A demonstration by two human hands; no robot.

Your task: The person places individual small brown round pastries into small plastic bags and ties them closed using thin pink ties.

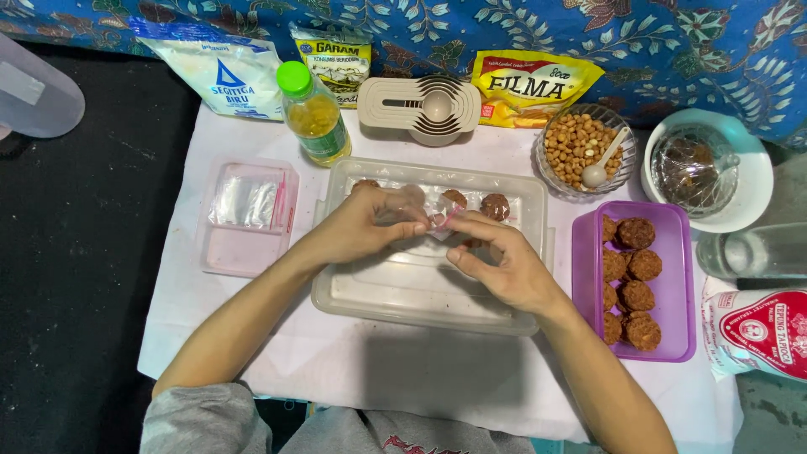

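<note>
Clear, thin plastic wrap [444,220] with a pink edge is pinched between both my hands over the large clear rectangular plastic container [424,290]. My left hand [370,223] has its fingertips closed on the wrap's left side; my right hand [500,265] nips the other side between thumb and forefinger. Whether the wrap holds anything, I cannot tell. Brown round balls [475,204] lie at the container's far end, just behind my fingers. More sit in the purple plastic tub [672,286] to the right.
</note>
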